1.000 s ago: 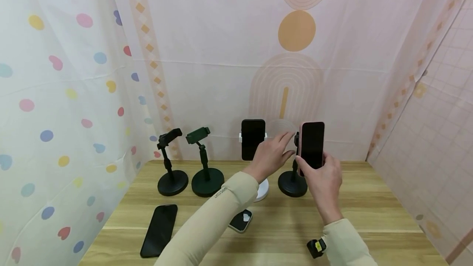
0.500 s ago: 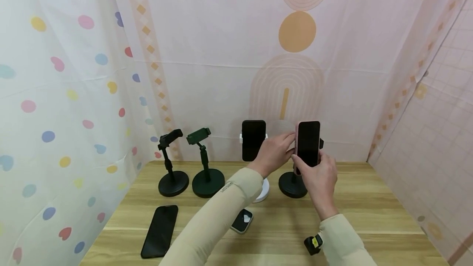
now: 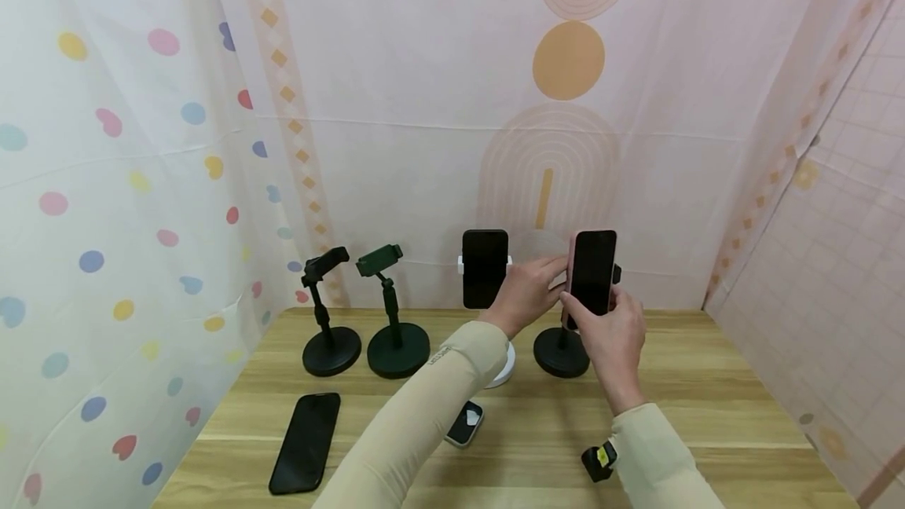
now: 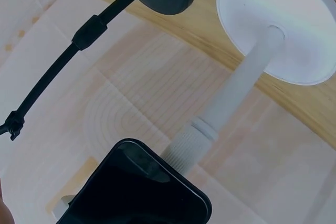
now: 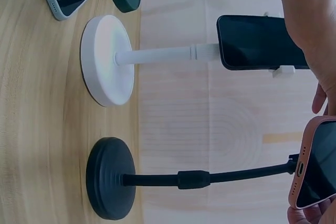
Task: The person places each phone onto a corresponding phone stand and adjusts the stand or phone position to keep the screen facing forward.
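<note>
My right hand (image 3: 613, 336) grips a pink-cased phone (image 3: 592, 273) upright by its lower part, thumb on the left edge. The phone stands in front of the clamp (image 3: 617, 273) of a black phone stand (image 3: 562, 352); the clamp's end shows past the phone's right edge. My left hand (image 3: 526, 293) reaches across from the left, its fingertips right at the phone's left edge and partly hidden there. Beside it, a white phone stand (image 5: 107, 61) holds a black phone (image 3: 485, 265) upright. In the right wrist view the pink case (image 5: 297, 179) shows its bottom edge against the stand's top.
To the left stand a black phone stand (image 3: 331, 348) and a green one (image 3: 397, 348), both with bare clamps. A large black phone (image 3: 305, 442) lies at the front left of the wooden table (image 3: 707, 415). A smaller phone (image 3: 464, 424) lies near the left forearm. Patterned curtains hang behind.
The pink-cased phone has moved left onto the black stand's clamp, with the right hand holding it. The clamp's right end now shows beyond it. The left hand has shifted slightly right, against the phone's edge.
</note>
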A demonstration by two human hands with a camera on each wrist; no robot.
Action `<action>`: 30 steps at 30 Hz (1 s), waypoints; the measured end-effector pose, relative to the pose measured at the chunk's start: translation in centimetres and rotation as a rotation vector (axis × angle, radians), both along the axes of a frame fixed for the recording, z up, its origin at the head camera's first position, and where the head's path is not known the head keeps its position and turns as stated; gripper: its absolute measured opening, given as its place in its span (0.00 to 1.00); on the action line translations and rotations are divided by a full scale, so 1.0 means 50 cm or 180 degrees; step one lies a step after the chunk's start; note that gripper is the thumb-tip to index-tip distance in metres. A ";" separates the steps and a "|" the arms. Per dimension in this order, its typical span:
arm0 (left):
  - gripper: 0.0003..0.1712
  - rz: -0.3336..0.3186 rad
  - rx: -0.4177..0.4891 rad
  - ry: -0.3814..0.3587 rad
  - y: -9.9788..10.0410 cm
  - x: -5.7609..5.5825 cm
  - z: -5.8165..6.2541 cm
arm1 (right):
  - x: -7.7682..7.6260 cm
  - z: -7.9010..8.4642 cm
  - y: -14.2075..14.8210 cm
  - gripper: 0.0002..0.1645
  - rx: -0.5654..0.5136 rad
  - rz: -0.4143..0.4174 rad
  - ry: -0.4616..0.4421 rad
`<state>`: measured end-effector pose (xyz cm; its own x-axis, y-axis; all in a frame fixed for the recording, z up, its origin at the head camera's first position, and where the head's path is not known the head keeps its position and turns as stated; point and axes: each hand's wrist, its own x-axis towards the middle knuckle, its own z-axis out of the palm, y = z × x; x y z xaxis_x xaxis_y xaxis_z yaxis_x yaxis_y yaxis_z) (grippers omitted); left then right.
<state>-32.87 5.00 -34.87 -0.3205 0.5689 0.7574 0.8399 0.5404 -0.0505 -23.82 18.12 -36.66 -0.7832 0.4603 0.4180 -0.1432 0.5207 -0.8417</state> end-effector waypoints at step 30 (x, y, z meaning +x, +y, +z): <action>0.20 0.0076 -0.0336 0.1180 -0.014 -0.009 0.009 | -0.017 -0.025 0.034 0.46 0.0266 -0.0117 0.0198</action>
